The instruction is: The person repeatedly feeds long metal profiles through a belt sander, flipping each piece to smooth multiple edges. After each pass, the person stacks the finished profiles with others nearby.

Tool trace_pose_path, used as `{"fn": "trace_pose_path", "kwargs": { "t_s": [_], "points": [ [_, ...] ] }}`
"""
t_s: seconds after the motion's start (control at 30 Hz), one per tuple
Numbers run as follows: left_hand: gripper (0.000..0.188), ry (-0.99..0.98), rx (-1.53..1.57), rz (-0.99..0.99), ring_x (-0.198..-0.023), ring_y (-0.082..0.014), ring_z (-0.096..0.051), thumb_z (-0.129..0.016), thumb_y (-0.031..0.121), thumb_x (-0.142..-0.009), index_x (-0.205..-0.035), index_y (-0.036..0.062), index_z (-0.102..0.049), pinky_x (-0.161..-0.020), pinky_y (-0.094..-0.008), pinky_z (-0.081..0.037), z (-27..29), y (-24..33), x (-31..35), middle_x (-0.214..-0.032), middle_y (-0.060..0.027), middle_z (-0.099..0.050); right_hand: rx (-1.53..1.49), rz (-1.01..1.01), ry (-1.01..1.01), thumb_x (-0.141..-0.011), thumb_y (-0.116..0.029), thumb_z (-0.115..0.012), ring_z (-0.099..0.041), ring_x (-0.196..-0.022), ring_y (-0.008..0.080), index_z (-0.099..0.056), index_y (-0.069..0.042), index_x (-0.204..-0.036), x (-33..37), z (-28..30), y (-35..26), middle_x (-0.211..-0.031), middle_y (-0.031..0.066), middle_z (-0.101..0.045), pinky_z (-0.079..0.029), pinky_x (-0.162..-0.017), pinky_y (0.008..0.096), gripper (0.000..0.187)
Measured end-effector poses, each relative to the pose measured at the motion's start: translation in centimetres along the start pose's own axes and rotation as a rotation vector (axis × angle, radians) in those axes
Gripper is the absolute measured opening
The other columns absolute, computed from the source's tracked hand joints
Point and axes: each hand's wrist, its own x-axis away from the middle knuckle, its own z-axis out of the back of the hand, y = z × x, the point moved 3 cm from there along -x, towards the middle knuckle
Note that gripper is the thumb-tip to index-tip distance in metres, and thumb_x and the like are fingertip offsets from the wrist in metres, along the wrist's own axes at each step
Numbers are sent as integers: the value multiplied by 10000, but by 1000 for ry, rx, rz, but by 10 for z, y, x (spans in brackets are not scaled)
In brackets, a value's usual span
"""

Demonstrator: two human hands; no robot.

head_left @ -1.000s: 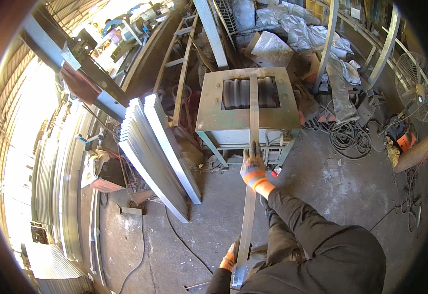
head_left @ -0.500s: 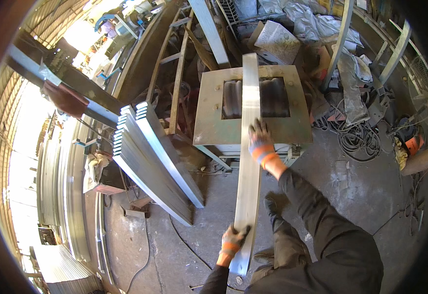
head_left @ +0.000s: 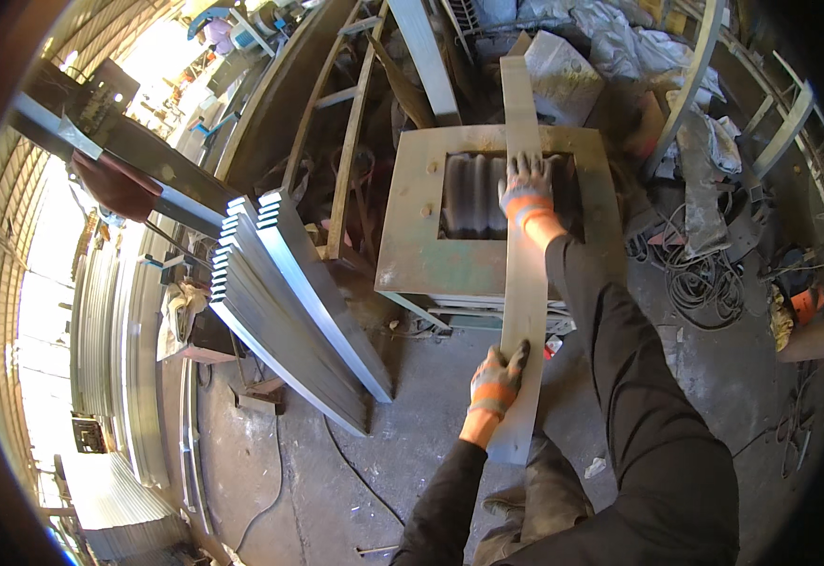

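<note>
A long flat metal bar [head_left: 523, 292] lies lengthwise over a box-shaped machine [head_left: 410, 247]. Its near end juts out toward my legs. Dark, roller-like surfaces [head_left: 476, 198] show in the machine's top opening, partly hidden under the bar. My left hand [head_left: 495, 385], in a grey and orange glove, is closed around the bar's left edge near its near end. My right hand [head_left: 527, 193], gloved alike, lies flat on the bar's top face above the opening, fingers outstretched.
Left of the machine, several metal bars [head_left: 289, 311] lean in a slanted row. Cables [head_left: 704, 283] lie coiled on the floor at right. A metal post [head_left: 423, 61] rises behind the machine, beside a rusty frame [head_left: 344, 179]. Crumpled silver sheeting [head_left: 610, 42] is heaped at the back.
The bar has slid away from me across the machine and somewhat right. Both hands have moved forward with it, the left still gripping and the right still flat on top.
</note>
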Motion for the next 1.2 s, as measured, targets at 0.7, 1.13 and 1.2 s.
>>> {"fn": "trace_pose_path", "kwargs": {
  "t_s": [0.7,1.13,1.2],
  "points": [
    [746,-112,-57,184,-1206,-448,-795,-837,685,-979,-1316,33,-703,-1016,-517,-613,15,-280,497,-1224,-271,-835,-347,-36,-117,-1074,-457,-640,-297,-1738,478,-419,-68,-1785,537,162,-112,-1886,204,-344,-487,-1189,696,839],
    [617,307,-515,-179,-951,-465,-771,-924,445,-923,-1227,4,-618,-831,-564,-629,22,-94,289,-1014,-232,-805,-518,-99,51,-975,-226,-674,-315,-1697,562,-521,4,-1688,261,105,-80,-1818,336,-353,-295,-1366,679,765],
    [610,331,-471,-163,-979,-460,-781,-913,414,-940,-1263,7,-594,-846,-554,-642,15,-50,206,-1038,-231,-803,-361,-61,31,-954,-184,-665,-359,-1678,558,-558,-11,-1678,169,81,-65,-1831,346,-346,-297,-1381,650,752]
  ]
}}
